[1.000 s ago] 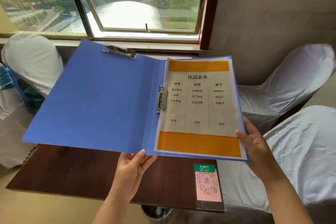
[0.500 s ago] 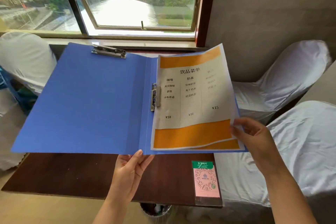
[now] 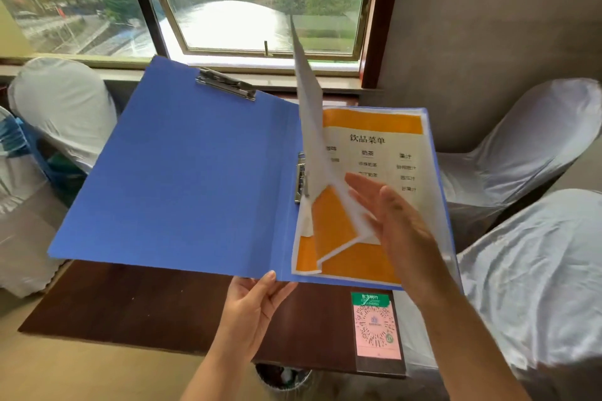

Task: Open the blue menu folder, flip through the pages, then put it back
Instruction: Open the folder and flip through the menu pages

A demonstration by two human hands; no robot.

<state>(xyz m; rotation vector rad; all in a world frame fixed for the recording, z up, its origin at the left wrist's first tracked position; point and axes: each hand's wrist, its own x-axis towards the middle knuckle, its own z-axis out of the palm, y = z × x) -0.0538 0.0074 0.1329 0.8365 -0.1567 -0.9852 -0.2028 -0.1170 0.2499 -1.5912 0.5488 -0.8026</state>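
- The left hand (image 3: 252, 309) comes up from 6 o'clock, palm turned up, fingers under the folder's (image 3: 182, 172) lower edge and thumb on top near the spine, pinching it.
- The right hand (image 3: 395, 221) reaches in from 5 o'clock, flat, fingers spread and blurred, pressed against the lifted page (image 3: 314, 140); it grips nothing.
- The folder is held open above the bench (image 3: 163, 309), its spine running from 6 toward 12 o'clock; the bare left cover spreads toward 9 o'clock and tilts down there.
- The page stands nearly on edge at the spine, its lower corner curled; beneath it lies another menu sheet (image 3: 384, 153) with orange bands.
- A metal clip (image 3: 301, 177) sits at the spine, a second clip (image 3: 226, 83) at the left cover's top.
- On the dark bench a QR card (image 3: 378, 325) lies at 5 o'clock.
- White-covered chairs (image 3: 534, 286) stand at 3 and 9 o'clock; a window (image 3: 254, 0) fills 12 o'clock.
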